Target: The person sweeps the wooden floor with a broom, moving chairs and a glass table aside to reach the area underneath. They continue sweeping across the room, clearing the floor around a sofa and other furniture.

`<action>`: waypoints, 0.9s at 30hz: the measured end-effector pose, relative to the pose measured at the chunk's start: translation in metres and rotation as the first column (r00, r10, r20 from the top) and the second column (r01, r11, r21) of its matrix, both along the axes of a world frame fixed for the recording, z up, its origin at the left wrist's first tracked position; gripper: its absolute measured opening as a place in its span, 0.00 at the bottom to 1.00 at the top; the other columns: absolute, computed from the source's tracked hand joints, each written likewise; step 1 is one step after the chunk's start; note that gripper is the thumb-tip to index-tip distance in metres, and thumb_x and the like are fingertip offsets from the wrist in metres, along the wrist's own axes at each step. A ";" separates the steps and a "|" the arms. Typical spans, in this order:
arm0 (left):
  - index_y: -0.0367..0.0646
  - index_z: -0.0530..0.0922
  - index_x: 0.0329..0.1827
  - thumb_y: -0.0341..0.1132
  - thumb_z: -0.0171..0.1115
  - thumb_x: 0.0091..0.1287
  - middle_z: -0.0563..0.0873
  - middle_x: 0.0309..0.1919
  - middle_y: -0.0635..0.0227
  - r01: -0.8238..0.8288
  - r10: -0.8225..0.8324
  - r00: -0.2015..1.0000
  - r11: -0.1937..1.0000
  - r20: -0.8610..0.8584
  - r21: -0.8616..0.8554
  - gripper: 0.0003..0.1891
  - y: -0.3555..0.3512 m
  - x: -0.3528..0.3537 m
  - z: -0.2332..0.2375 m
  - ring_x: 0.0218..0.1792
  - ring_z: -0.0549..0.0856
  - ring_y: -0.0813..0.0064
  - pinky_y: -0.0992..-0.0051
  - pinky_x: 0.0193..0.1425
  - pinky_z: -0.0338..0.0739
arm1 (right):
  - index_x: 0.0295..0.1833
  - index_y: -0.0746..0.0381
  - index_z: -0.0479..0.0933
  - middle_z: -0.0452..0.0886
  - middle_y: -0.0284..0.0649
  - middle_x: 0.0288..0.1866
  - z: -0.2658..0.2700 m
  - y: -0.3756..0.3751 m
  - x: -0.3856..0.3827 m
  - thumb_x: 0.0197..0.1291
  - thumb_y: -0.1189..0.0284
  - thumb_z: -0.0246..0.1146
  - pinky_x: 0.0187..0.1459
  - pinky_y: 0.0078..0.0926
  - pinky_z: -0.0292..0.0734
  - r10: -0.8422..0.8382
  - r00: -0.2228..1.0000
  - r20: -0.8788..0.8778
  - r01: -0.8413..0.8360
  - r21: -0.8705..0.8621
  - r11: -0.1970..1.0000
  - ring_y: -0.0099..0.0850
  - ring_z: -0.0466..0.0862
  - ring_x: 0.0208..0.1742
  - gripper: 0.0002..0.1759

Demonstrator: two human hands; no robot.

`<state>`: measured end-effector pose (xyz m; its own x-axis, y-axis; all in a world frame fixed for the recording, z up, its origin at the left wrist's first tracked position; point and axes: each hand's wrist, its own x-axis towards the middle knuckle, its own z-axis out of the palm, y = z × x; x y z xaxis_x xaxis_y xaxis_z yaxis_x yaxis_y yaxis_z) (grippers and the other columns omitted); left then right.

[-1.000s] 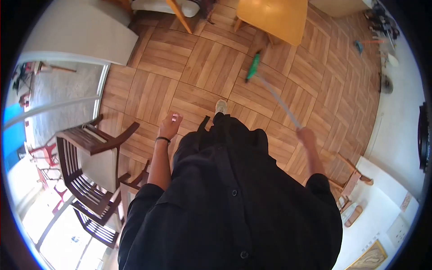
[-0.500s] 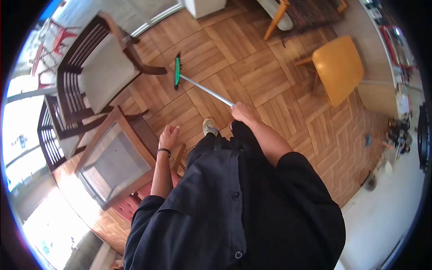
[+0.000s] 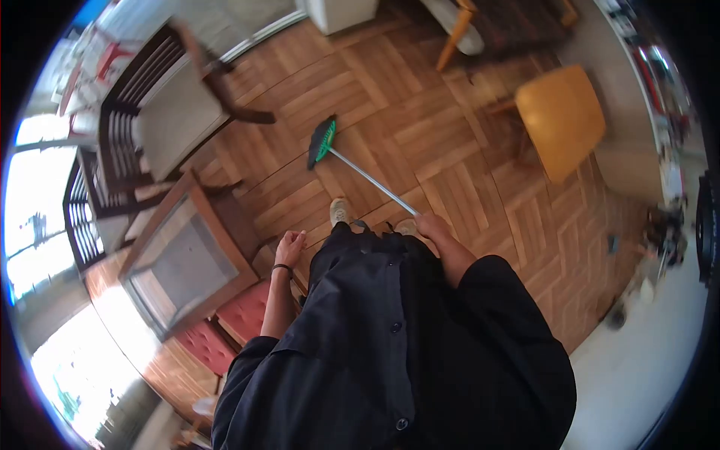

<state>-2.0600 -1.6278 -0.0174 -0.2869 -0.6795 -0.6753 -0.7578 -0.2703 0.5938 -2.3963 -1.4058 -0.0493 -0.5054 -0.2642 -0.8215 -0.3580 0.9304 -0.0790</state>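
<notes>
Metal-handled broom (image 3: 367, 178): right hand (image 3: 433, 225) closed round its end, green head (image 3: 322, 141) on floor (image 3: 420, 127) ahead-left; left hand (image 3: 289, 246) empty, fingers loose, beside table (image 3: 225, 232). Sweeping stroke likely in hand; next move calls for clearing chair (image 3: 176, 124) legs

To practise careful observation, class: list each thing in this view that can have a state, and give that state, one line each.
broom: head down by the floor, handle slanting up to the right hand
right hand: closed round the broom handle
left hand: empty, fingers loosely curled
yellow chair: upright
dark wooden chair: upright, beside the table
glass-topped table: upright
</notes>
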 end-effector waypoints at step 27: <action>0.38 0.74 0.49 0.54 0.53 0.64 0.80 0.49 0.55 0.871 -0.859 0.484 0.454 0.167 -0.188 0.26 0.101 -0.293 -0.060 0.48 0.81 0.64 0.65 0.50 0.74 | 0.41 0.65 0.80 0.81 0.52 0.44 0.133 0.466 -0.188 0.63 0.53 0.49 0.48 0.44 0.74 -0.460 0.793 -0.400 0.570 0.218 0.792 0.48 0.80 0.47 0.26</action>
<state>-2.3532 -1.5267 -0.0773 -0.7883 -0.2216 -0.5740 -0.5512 0.6690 0.4986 -2.5842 -0.9402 0.0838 -0.7288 0.3526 -0.5869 0.2296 0.9334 0.2757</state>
